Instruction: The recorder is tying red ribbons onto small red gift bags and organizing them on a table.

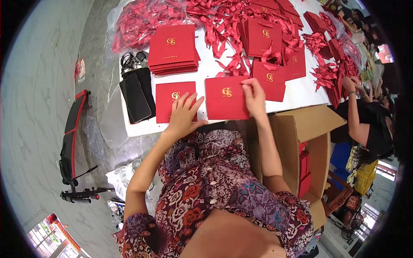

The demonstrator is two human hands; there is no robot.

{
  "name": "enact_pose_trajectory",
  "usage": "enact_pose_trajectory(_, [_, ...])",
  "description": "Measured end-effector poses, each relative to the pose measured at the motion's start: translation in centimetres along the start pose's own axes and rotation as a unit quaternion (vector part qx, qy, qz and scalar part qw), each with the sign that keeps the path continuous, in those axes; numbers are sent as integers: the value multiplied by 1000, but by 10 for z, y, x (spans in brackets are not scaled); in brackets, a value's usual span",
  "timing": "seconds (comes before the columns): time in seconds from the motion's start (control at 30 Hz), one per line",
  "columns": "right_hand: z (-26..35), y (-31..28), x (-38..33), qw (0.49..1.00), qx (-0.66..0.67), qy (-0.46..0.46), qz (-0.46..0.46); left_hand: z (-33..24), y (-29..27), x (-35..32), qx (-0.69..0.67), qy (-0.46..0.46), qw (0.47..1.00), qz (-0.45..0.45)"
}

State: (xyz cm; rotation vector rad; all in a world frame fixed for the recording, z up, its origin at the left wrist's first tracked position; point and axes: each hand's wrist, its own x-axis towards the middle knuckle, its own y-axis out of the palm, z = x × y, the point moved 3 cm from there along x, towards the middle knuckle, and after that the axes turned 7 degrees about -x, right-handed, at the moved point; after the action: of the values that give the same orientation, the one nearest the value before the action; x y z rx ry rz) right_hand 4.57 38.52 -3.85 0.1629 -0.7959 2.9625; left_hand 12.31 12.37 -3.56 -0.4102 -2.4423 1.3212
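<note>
Two flat red paper bags with gold emblems lie side by side at the near edge of the white table. My left hand (184, 115) rests on the left bag (162, 96), fingers stretched out and spread, with its thumb toward the gap between the two. The right bag (221, 105) has its right edge pinched by my right hand (254, 98), whose fingers are curled at the upper corner. Farther back stands a stack of similar red bags (172, 45). More bags (269, 79) with red ribbons (234, 60) lie past my right hand.
A black phone (137, 96) and cables (131, 62) sit at the table's left. Plastic-wrapped red ribbons (146, 21) heap up behind. An open cardboard carton (312, 122) with red items inside stands by my right arm. Another person (365, 124) works at the far right.
</note>
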Motion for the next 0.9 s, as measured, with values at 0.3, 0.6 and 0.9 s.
enact_pose_trajectory(0.3, [19, 20, -15, 991, 70, 1, 110, -18, -23, 47, -89, -24, 981, -168])
enact_pose_trajectory(0.6, [37, 31, -28, 986, -98, -136, -5, 0, 15, 51, -59, -19, 986, -157])
enact_pose_trajectory(0.9, [41, 45, -22, 991, -81, -22, 100, -9, 13, 58, -116, -45, 985, -121])
